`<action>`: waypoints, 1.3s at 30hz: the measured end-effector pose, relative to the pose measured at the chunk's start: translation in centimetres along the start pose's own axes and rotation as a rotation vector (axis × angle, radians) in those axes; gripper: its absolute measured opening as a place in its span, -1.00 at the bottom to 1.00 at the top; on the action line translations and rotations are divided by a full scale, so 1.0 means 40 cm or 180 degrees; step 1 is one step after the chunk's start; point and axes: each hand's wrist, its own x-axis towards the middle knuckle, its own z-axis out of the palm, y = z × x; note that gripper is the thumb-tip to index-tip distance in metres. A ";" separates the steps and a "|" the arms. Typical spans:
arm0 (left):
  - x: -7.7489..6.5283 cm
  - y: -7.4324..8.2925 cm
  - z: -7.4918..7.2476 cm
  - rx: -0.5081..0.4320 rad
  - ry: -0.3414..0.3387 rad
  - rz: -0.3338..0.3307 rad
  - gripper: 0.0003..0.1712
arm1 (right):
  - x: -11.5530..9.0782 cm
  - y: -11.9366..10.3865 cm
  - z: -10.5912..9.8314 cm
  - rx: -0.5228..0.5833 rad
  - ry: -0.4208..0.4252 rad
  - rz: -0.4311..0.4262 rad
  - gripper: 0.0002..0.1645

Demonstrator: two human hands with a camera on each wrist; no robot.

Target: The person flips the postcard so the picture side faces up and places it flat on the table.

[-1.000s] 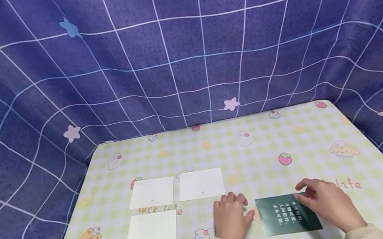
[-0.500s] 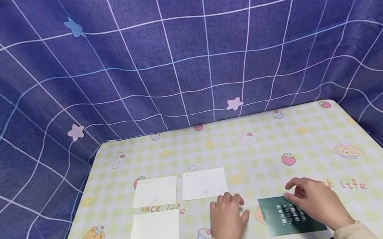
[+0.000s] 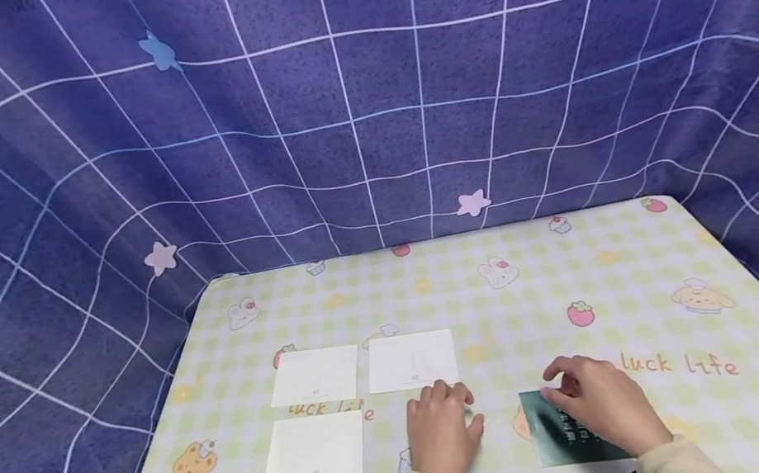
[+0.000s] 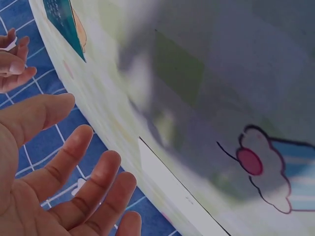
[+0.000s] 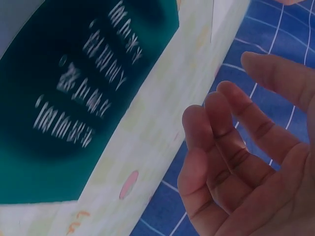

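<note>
A dark green card printed with lines of white characters lies flat at the front right. My right hand hovers over its right part and hides some of the print. In the right wrist view nothing is between the thumb and the loosely bent fingers of that hand. My left hand is left of the green card, just in front of a white card. Its fingers are spread and relaxed, holding nothing. Two more white cards, one behind and one in front, lie further left.
All the cards lie on a green-and-white checked tablecloth printed with cartoon animals, strawberries and cupcakes. A blue curtain with white grid lines and stars hangs behind and at both sides of the table.
My right hand has shifted left across the green card, covering more of its print. The left hand has drawn slightly left, away from that card. The head view has turned a little left.
</note>
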 end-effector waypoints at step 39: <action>-0.024 -0.111 -0.056 0.0111 -0.0103 -0.0277 -0.73 | 0.041 -0.131 0.085 0.0040 -0.0158 -0.0172 -0.85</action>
